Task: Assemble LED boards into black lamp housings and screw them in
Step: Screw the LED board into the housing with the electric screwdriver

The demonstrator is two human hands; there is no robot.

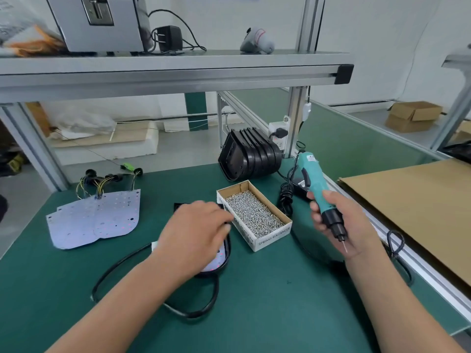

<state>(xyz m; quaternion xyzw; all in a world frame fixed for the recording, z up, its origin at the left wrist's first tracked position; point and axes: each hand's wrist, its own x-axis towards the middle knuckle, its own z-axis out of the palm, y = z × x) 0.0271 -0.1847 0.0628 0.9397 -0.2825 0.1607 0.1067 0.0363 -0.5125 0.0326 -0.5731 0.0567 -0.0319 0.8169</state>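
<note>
A black lamp housing (224, 261) lies on the green mat with a white LED board (216, 261) seated in it. My left hand (196, 230) rests palm down over both and hides most of them; its fingertips reach toward the screw box. My right hand (341, 222) grips a teal electric screwdriver (316, 184), bit pointing down and toward me, above the mat to the right of the box. A cardboard box of silver screws (254, 212) stands between my hands. Spare LED boards (96, 220) with wires lie at the left. A stack of empty black housings (251, 155) stands behind the box.
A black cable (142, 256) loops from the housing across the near mat. The screwdriver's power supply and cord (288, 194) lie right of the box. A cardboard sheet (418, 207) covers the neighbouring bench. An aluminium shelf (178, 70) hangs overhead.
</note>
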